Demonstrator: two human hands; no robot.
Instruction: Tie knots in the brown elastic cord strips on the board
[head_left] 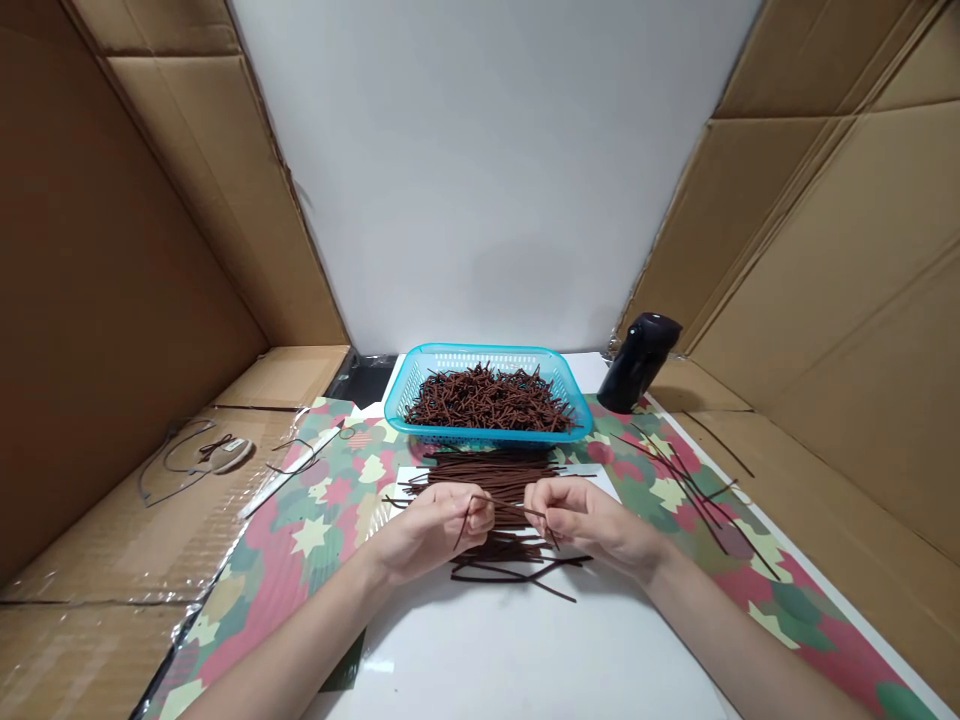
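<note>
My left hand (448,518) is closed in a pinch on a thin dark brown strand (506,503). My right hand (581,515) pinches the other side of it, and the strand spans the gap between both hands, with bent ends hanging down. Below and behind the hands lies a pile of similar long brown strands (491,472), mostly side by side across a white sheet. A few loose strands (517,574) cross each other at its near edge. Just beyond stands a blue plastic basket (487,436) holding many short brown pieces (491,398).
A black cylindrical object (637,365) stands tilted at the back right. Scattered strands (697,490) lie on the patterned cloth (311,535). At left are a white strip (289,475), a cable (169,460) and a small pale device (231,455). Cardboard walls (840,280) flank the table.
</note>
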